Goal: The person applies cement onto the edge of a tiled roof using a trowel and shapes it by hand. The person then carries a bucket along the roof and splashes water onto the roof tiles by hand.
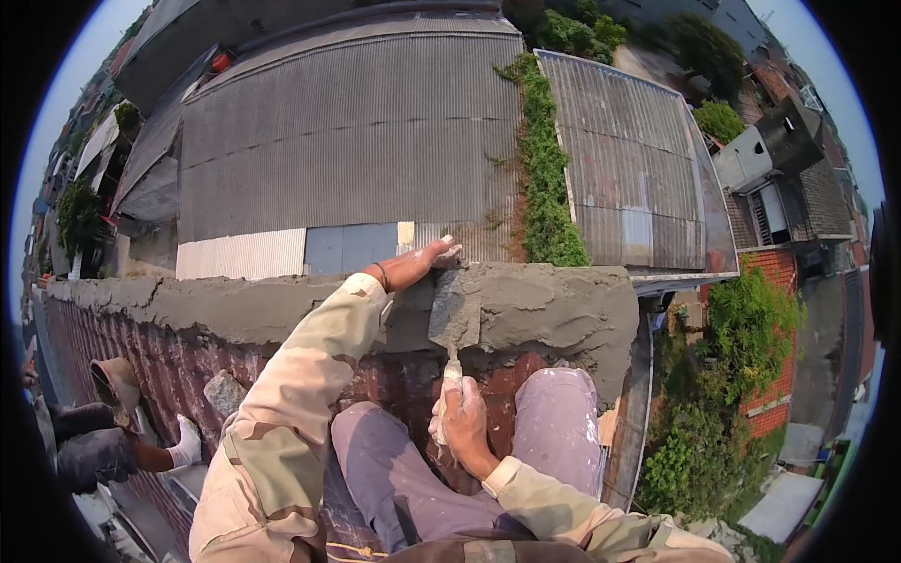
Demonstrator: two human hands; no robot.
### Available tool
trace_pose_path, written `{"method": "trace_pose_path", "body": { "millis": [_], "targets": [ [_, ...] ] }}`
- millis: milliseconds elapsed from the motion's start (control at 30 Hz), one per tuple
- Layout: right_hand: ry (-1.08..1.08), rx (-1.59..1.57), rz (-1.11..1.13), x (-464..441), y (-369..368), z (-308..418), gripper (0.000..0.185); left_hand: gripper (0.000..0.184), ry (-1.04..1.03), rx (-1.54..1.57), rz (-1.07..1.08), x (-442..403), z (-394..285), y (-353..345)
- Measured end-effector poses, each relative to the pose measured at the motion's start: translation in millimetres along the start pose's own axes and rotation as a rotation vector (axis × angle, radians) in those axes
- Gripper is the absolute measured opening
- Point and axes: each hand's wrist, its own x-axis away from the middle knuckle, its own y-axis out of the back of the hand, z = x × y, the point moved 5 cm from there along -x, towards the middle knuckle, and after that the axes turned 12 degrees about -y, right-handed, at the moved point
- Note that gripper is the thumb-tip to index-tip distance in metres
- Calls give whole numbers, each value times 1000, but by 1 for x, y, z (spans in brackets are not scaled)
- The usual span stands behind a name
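Observation:
My right hand point(462, 424) is closed round the handle of a mortar-smeared trowel point(456, 314). The trowel's blade lies flat against wet grey mortar point(554, 305) along the roof ridge. At the far edge of that ridge, just beyond the blade, is my left hand point(422, 265). Its fingers are stretched out, caked with mortar, and hold no tool; the fingertips are partly hidden. Reddish-brown roof tiles point(394, 383) slope down from the mortar towards my knees, which are on either side of my right hand.
On the left, another person's leg and white sock point(186, 441) rest on the tiles beside a bucket point(114, 383). A lump of mortar or stone point(223, 392) sits nearby. Beyond the ridge lies a lower corrugated roof point(347, 141). The roof edge point(640, 403) drops off at right.

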Motion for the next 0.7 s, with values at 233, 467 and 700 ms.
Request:
{"method": "trace_pose_path", "body": {
  "millis": [233,467,700],
  "targets": [
    [-26,227,53,54,30,-42,25,72,-97,-831,140,28,-5,-25],
    [147,85,-8,3,51,41,19,86,-150,-1325,-116,82,-21,-86],
    [218,282,-31,-25,-1,37,36,80,-9,-949,-479,181,-51,-141]
  ]
}}
